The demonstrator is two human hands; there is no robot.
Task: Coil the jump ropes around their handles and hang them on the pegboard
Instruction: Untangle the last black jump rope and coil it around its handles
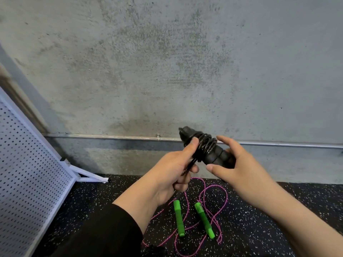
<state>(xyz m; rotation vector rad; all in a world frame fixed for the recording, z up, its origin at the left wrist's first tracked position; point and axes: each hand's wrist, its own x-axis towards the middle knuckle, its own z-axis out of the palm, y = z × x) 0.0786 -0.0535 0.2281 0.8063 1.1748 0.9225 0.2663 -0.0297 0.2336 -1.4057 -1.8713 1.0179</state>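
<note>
Pegboard (27, 164) stands left; loose rope (204, 216) lies on floor (259, 229) below hands.

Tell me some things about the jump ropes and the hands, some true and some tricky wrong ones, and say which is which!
1. The black jump rope is wound around its black handles. True.
2. The pink rope with green handles hangs on the pegboard. False: it lies loose on the speckled floor, and the white pegboard at the left shows nothing hanging on it.
3. The left hand pinches the black cord. True.
4. The right hand is far from the black bundle. False: it cups the bundle's lower end.
5. The two green handles are stacked on each other. False: they lie side by side, apart.
</note>
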